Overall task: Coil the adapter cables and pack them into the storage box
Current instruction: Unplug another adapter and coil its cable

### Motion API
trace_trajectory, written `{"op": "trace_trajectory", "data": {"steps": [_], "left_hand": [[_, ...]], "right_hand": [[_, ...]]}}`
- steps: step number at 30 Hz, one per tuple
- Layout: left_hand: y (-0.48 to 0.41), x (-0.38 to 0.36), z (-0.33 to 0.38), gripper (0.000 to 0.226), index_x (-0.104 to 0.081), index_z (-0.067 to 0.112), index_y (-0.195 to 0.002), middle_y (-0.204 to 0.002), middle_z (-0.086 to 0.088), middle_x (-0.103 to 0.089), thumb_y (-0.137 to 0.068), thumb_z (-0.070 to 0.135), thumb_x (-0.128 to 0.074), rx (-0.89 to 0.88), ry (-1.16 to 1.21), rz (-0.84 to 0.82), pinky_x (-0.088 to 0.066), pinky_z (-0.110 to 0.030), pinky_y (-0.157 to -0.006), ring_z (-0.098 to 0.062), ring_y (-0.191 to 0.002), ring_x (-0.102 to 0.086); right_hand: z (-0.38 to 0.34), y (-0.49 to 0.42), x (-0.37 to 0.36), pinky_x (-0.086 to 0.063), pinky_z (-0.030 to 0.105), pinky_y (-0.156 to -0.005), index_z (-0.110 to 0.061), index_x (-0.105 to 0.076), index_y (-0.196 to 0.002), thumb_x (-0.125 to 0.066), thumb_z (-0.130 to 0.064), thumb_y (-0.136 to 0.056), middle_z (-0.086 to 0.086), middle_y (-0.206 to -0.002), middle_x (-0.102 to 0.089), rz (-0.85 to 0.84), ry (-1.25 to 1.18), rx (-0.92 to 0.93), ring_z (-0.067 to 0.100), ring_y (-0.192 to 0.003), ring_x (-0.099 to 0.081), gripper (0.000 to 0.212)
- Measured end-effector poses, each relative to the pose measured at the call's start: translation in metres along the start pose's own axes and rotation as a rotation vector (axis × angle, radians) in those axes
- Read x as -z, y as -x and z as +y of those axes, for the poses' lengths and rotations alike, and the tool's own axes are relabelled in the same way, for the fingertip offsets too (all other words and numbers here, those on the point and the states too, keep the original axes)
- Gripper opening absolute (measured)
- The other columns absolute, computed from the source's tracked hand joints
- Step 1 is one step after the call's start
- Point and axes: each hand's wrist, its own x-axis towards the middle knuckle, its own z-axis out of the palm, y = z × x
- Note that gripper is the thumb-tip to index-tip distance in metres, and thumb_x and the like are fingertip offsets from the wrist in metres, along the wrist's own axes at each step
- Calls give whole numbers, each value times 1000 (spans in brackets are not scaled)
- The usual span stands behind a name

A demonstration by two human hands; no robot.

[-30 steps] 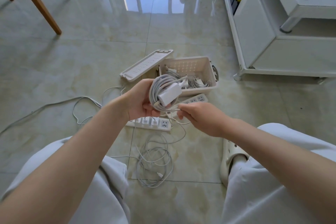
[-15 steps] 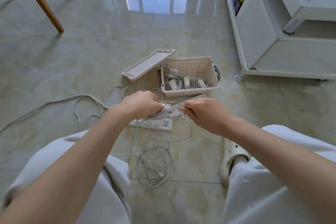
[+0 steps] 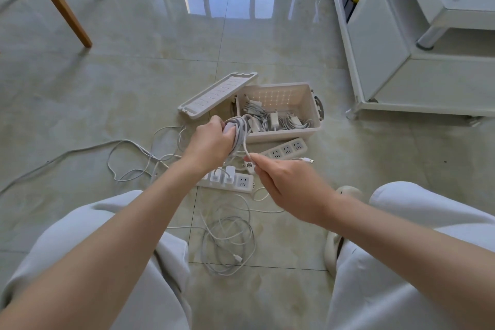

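Change since one second ago: the left grip point(image 3: 211, 142) has turned over and moved forward, from chest height with the adapter face showing to the near-left corner of the storage box point(image 3: 314, 126).

- Left grip: fingers curled tight round the coiled adapter cable point(image 3: 239, 130); the adapter body is mostly hidden under the fingers.
- Cable tail point(image 3: 246, 146): runs down from the coil as a short free span, no longer lying against the bundle.
- Storage box: open on the floor, several coiled adapters already inside; the held coil is at its rim, not yet in.
- Right grip point(image 3: 292, 190): thumb and forefinger pinch the tail's end, other fingers loosely folded; it sits lower and nearer the body than half a second ago.

Judgement: the tail is being wrapped or tucked to lock the coil; drop-in follows. One loose cable point(image 3: 230, 244) on the floor is uncoiled.

Writing:
- Near power strip point(image 3: 242, 182): no readable text.
- Small shield-like emblem point(image 3: 249, 165) just above it: lettering too small to read.
- Far power strip point(image 3: 286, 149): none legible.
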Motion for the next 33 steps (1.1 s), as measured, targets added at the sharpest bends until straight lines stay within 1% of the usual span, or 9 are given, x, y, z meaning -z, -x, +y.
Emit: {"op": "trace_trajectory", "data": {"steps": [3, 6, 10, 14, 18, 21, 25, 30, 33], "left_hand": [[2, -3, 6, 27, -52, 5, -98, -82, -12, -62, -100, 30, -41, 87, 362, -134, -57, -36, -56, -20, -55, -62], [4, -3, 12, 22, -52, 3, -98, -71, -9, -55, -100, 20, -38, 155, 575, -197, -50, -26, -45, -16, -51, -53], [7, 0, 20, 33, -55, 2, -79, -67, -11, -50, -100, 15, -33, 289, 889, -272, -48, -23, -41, -18, -53, -46], [12, 6, 28, 35, -54, 4, -80, -71, -13, -56, -102, 15, -29, 372, 1155, -337, -51, -23, -43, -18, -55, -49], [13, 11, 28, 37, -57, 5, -83, -61, -8, -63, -101, 15, -26, 366, 1329, -424, -54, -24, -48, -13, -44, -57], [15, 12, 28, 38, -60, 4, -90, -74, -11, -65, -99, 19, -26, 364, 1334, -490, -54, -24, -51, -18, -61, -59], [16, 16, 31, 38, -63, 5, -88, -73, -10, -64, -95, 19, -28, 257, 1210, -509, -51, -25, -50, -20, -64, -58], [15, 20, 28, 30, -61, 5, -95, -85, -13, -58, -95, 16, -33, 38, 925, -539, -52, -26, -51, -26, -74, -53], [16, 21, 28, 26, -61, 8, -93, -80, -9, -58, -93, 17, -37, -27, 848, -556, -49, -24, -56, -21, -70, -53]], "right_hand": [[-9, 3, 5, -47, 35, -46, -3, -54, -122, -30, -23, -96, 6, -71, -67, 7, -75, 26, 25, -53, -60, 40], [-14, 5, 8, -47, 36, -56, -3, -47, -128, -28, -23, -96, 4, -68, -62, -74, -184, 15, 19, -53, -54, 43], [-9, -1, 8, -44, 19, -65, -12, -41, -135, -32, -16, -100, -10, -71, -58, -236, -364, -139, 6, -57, -51, 36], [-5, -4, 6, -49, 27, -68, -19, -56, -110, -34, -21, -100, -6, -70, -61, -288, -479, -266, 12, -63, -57, 24], [1, -7, 5, -50, 36, -69, -22, -57, -90, -36, -24, -100, -7, -66, -59, -398, -421, -356, 19, -65, -57, 24], [9, -11, 11, -45, 29, -64, -20, -59, -91, -36, -22, -100, -10, -61, -53, -411, -368, -357, 12, -58, -50, 25], [18, -12, 17, -39, 26, -59, -18, -60, -91, -34, -20, -100, -11, -62, -47, -424, -312, -326, 4, -53, -43, 27], [30, -15, 22, -40, 28, -67, -19, -51, -82, -33, -18, -100, -12, -67, -46, -445, -234, -263, 12, -66, -46, 26], [34, -14, 20, -32, 26, -64, -18, -47, -81, -32, -18, -100, -14, -69, -42, -444, -145, -224, 14, -71, -43, 24]]}}
